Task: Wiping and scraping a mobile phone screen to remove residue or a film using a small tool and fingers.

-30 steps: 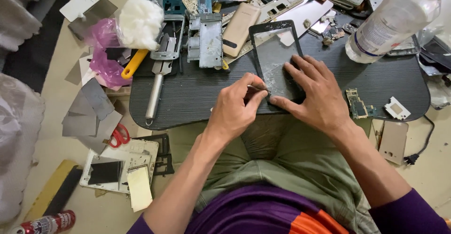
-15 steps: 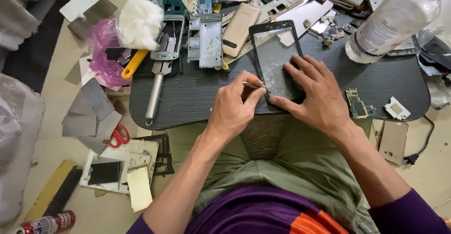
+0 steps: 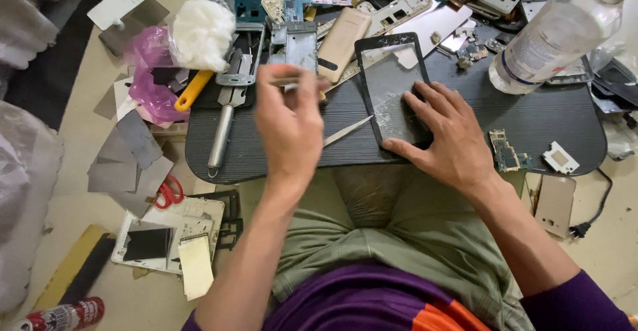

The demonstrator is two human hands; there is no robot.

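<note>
The right hand point(image 3: 452, 135) presses flat, fingers spread, on the phone screen glass point(image 3: 392, 88) lying on the dark tabletop point(image 3: 545, 125). The left hand point(image 3: 289, 121) hovers raised, blurred, fingers pinching something small I cannot make out, above tweezers point(image 3: 347, 131).

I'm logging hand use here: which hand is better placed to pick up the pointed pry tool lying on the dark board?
Left. The left hand hovers free beside the pointed pry tool, while the right hand lies flat on the phone screen panel, pinning it to the dark board.
</note>
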